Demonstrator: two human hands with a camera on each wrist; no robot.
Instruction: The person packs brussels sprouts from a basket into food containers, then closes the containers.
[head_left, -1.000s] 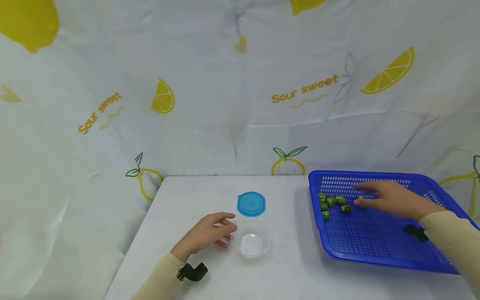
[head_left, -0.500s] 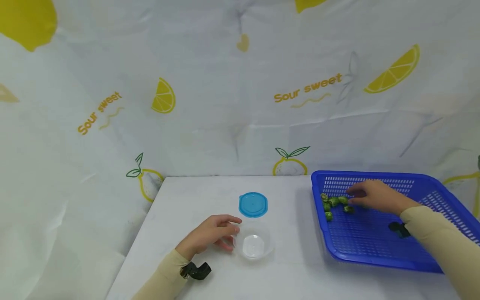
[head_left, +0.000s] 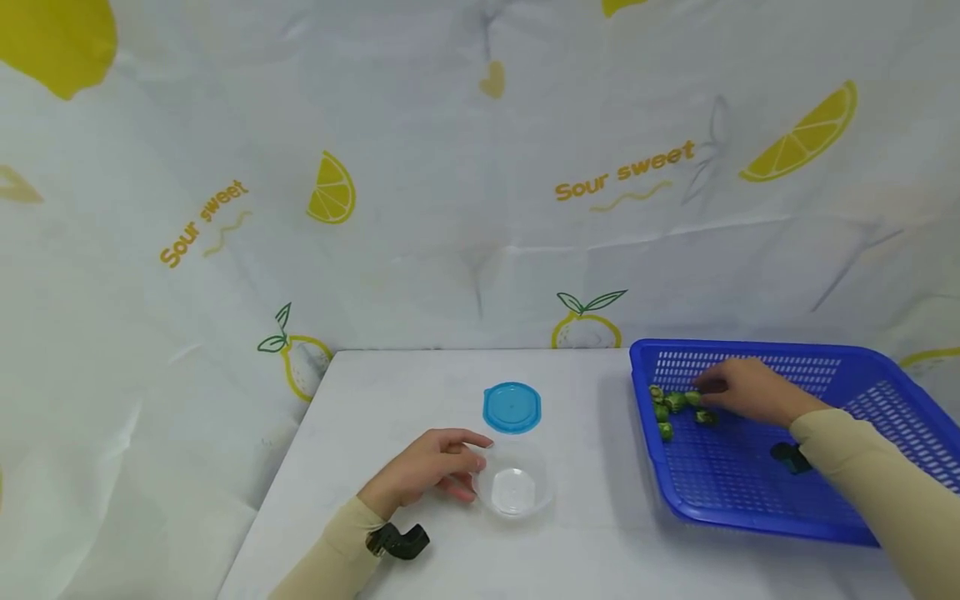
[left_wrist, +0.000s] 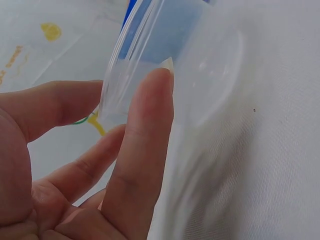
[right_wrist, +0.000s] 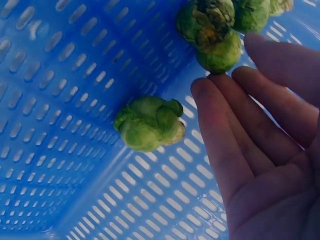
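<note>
My left hand (head_left: 426, 468) rests beside a clear plastic bowl (head_left: 513, 493), its loosely bent fingers touching the rim and outer side. In the left wrist view, fingers (left_wrist: 145, 130) lie against the bowl's transparent wall (left_wrist: 200, 75); they are not wrapped round it. Inside a blue basket (head_left: 750, 518), my right hand (head_left: 753, 393) reaches to a cluster of Brussels sprouts (head_left: 676, 402). Close up, its fingertips meet the underside of one sprout (right_wrist: 220, 52), with the fingers fairly straight. Another sprout (right_wrist: 147, 124) lies apart from them. The right hand partly hides the basket floor.
A blue lid (head_left: 512, 407) lies flat on the white table (head_left: 390, 392), just behind the bowl. The perforated basket has raised walls and fills the right side. A lemon-printed cloth (head_left: 450, 208) hangs behind the table.
My right hand has moved left and lower in the basket to the sprouts. My left hand stays at the bowl. The whole head view has shifted slightly.
</note>
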